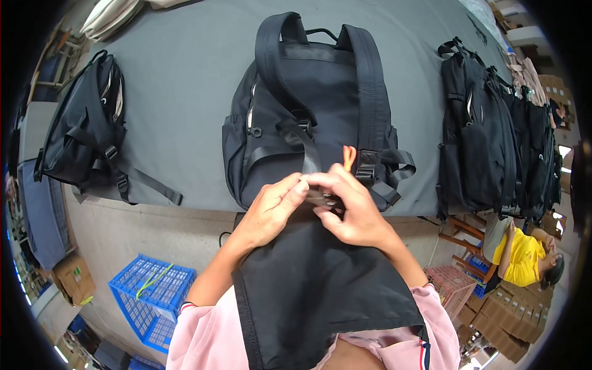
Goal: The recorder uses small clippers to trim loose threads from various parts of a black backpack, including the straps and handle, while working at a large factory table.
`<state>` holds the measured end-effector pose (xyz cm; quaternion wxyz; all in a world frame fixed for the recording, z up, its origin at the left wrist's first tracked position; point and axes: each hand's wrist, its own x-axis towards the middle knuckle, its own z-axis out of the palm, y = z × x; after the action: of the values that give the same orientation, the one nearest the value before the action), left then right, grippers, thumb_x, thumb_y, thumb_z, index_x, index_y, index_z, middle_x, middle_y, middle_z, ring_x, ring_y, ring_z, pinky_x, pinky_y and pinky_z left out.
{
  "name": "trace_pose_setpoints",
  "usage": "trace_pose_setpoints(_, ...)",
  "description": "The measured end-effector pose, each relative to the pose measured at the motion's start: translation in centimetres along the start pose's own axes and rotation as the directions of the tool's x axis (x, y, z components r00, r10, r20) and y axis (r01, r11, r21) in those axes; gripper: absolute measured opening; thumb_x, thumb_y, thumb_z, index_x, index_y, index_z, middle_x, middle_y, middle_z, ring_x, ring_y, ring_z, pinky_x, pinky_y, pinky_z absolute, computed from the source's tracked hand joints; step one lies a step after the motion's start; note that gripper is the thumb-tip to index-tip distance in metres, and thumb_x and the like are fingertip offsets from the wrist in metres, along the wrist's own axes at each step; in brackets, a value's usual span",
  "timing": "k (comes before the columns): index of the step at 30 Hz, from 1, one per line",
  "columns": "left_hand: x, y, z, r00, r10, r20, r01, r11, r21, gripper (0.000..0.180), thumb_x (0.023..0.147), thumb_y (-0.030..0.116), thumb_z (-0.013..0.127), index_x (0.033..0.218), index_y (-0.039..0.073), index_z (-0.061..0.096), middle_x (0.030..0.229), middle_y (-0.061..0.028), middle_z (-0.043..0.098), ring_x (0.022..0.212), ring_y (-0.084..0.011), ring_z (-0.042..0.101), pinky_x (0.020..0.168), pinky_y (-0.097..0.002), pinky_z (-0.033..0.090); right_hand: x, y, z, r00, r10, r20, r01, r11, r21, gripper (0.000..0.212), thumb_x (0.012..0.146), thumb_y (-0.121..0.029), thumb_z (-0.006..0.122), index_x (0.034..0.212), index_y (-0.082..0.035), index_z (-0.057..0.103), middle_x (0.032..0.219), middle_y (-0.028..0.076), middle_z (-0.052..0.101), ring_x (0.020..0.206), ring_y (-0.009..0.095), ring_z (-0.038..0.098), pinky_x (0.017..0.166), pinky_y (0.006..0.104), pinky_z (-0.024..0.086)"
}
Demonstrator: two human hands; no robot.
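Note:
A black backpack (327,80) lies on the grey-covered table in front of me, its shoulder straps and back panel facing up. Near its bottom edge, the fingers of my left hand (268,209) are closed on the end of a black webbing strap (311,161). My right hand (353,213) meets it there, fingers bent around what look like small scissors; their orange handle (349,158) sticks up beyond the knuckles. Fingers partly hide the blades and the strap's tip. Another strap with a buckle (366,166) lies just past my right hand.
One black backpack (86,129) rests on the table's left side; several more (478,129) stand in a row at the right. A blue plastic crate (148,296) is on the floor at left, a red crate (450,287) at right. A person in yellow (523,258) is beyond it.

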<state>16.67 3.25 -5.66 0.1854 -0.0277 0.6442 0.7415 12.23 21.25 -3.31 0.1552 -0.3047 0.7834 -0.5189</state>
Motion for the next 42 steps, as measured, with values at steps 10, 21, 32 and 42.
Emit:
trace_pose_setpoints(10,0.3,0.1,-0.3,0.983,-0.157,0.091,0.181,0.888,-0.424,0.024,0.096,0.019,0.051,0.104,-0.002,0.059,0.089,0.0036,0.053,0.082,-0.0051,0.045,0.075,-0.0211,0.037,0.4,2.1,1.7,0.923,-0.219,-0.317,0.130,0.951,-0.280,0.039,0.055,0.011,0.066,0.090,-0.006,0.070,0.067,0.004,0.047,0.058,0.016,0.051,0.049,0.0266,0.043)
trace_pose_setpoints(21,0.9,-0.5,0.5,0.990,-0.135,0.030,0.138,0.950,-0.281,0.013,0.091,0.012,0.060,0.094,-0.001,0.061,0.085,0.0013,0.060,0.079,-0.0043,0.053,0.074,-0.0207,0.045,-1.1,2.6,1.9,0.899,-0.120,-0.422,0.075,0.990,-0.121,0.030,0.065,0.013,0.066,0.077,-0.005,0.046,0.078,0.007,0.053,0.068,0.016,0.051,0.060,0.0253,0.044)
trace_pose_setpoints(32,0.7,0.1,0.5,0.981,-0.195,-0.005,0.185,0.939,-0.288,0.019,0.095,0.016,0.055,0.090,-0.002,0.060,0.078,-0.0029,0.062,0.074,-0.0089,0.059,0.073,-0.0231,0.048,-2.4,0.8,-1.0,0.924,-0.062,-0.378,-0.067,0.945,-0.320,0.042,0.065,0.001,0.071,0.105,-0.006,0.062,0.088,0.008,0.057,0.063,0.020,0.056,0.056,0.0302,0.046)
trace_pose_setpoints(42,0.7,0.3,0.7,0.985,-0.174,-0.022,0.166,0.965,-0.202,0.019,0.095,0.015,0.054,0.088,-0.002,0.059,0.075,-0.0027,0.062,0.071,-0.0087,0.060,0.069,-0.0228,0.047,-1.6,1.8,-0.3,0.899,0.088,-0.430,-0.144,0.985,-0.098,0.037,0.074,0.005,0.066,0.109,-0.003,0.060,0.097,0.010,0.055,0.074,0.019,0.057,0.060,0.0280,0.047)
